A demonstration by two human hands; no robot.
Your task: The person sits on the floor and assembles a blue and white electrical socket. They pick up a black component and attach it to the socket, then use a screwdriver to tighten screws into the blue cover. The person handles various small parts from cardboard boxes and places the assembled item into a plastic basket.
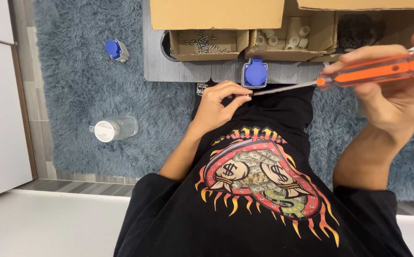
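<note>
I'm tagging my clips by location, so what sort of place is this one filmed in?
Probably a room at home used as a small assembly spot. A shaggy grey-blue rug covers the floor, open cardboard boxes of small metal screws and white plastic parts sit on a low grey board, beside a blue-lidded socket.

This looks like a room in a home used as a makeshift workbench. A shaggy blue-grey rug point(83, 85) covers the floor from nine to three o'clock. At twelve o'clock, a low grey mat point(178, 71) carries open brown cardboard boxes point(209, 45) of loose metal screws point(202, 42) and white plastic parts point(288, 38).
</note>
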